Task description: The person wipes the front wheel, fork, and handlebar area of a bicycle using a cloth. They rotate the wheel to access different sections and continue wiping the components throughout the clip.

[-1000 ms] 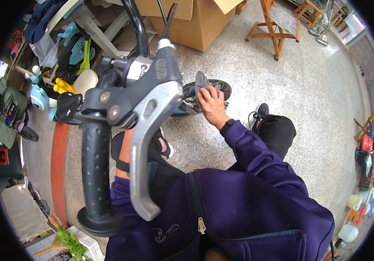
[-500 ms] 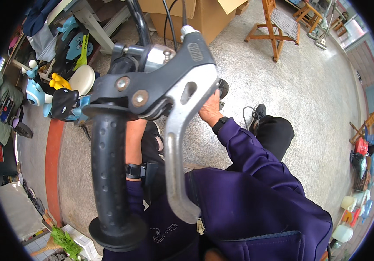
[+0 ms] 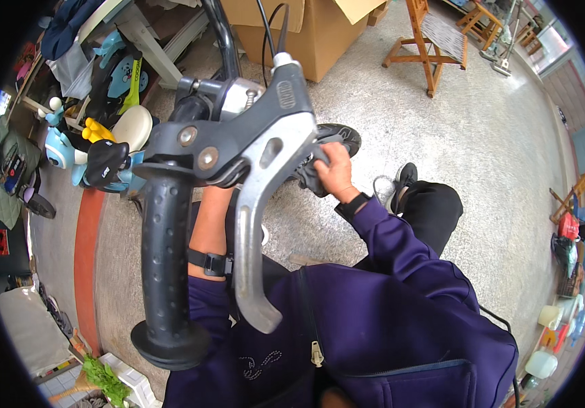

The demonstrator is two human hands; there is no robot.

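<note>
A bicycle handlebar grip (image 3: 166, 265), black rubber with dimples, fills the near left. Its silver-and-black brake lever (image 3: 255, 224) hangs beside it, close to the camera. Beyond the lever, my right hand (image 3: 336, 170) is closed on a dark grey, crumpled piece that looks like cloth (image 3: 313, 180). It is next to a small black wheel (image 3: 342, 137), partly covered by the lever. My left forearm (image 3: 212, 221), with a black strap at the wrist, reaches forward behind the grip and lever. They hide my left hand and its fingers.
A cardboard box (image 3: 336, 44) stands ahead, with a folding stool (image 3: 432, 44) to its right. Children's ride-on toys (image 3: 102, 163) crowd the left. Along the right wall are bottles and jugs (image 3: 544, 364). My black shoe (image 3: 408, 175) rests on the speckled floor (image 3: 496, 197).
The brake lever and grip have shifted slightly left in view. My right hand, hidden behind the lever before, now shows with the grey piece, and more of the wheel is visible.
</note>
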